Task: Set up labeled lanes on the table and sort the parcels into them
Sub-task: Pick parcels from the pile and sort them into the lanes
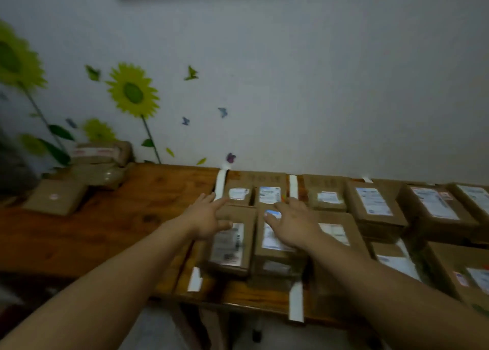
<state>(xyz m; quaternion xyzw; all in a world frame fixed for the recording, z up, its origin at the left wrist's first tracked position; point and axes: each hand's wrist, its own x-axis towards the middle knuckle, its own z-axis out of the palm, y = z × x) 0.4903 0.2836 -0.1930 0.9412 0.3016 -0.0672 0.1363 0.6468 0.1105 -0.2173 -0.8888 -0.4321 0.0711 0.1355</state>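
Several brown cardboard parcels with white labels lie in rows on the wooden table (111, 233), between strips of white tape (220, 184) that mark lanes. My left hand (205, 218) reaches out with spread fingers over the left edge of a front parcel (230, 246) and holds nothing. Over the neighbouring parcel (276, 249) my right hand (293, 224) is stretched flat, fingers straight. Whether either hand touches a box is unclear in the blur.
A loose pile of parcels (98, 164) sits at the table's far left against the wall. More parcels (375, 204) fill the lanes to the right. Tape ends (295, 300) hang over the front edge. Flower stickers cover the wall.
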